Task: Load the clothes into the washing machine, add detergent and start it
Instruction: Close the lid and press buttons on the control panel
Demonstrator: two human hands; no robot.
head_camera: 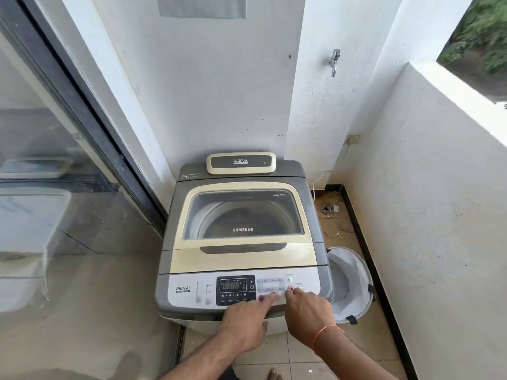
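Observation:
A grey and cream top-loading washing machine (241, 259) stands against the wall, its glass lid (242, 215) closed. On the front control panel (189, 293) the digital display (233, 286) is lit. My left hand (244, 322) has its index finger stretched onto the panel's buttons just right of the display, the other fingers curled under. My right hand (307, 308) points its index finger at the red button (290, 289) near the panel's right end. Through the lid the drum looks dark; I cannot make out clothes.
A white laundry basket (354, 286) sits on the floor right of the machine. A glass sliding door (55, 187) fills the left side. A tap (334, 61) juts from the back wall, a floor drain (327, 208) lies behind the machine, and a low white wall (439, 201) bounds the right.

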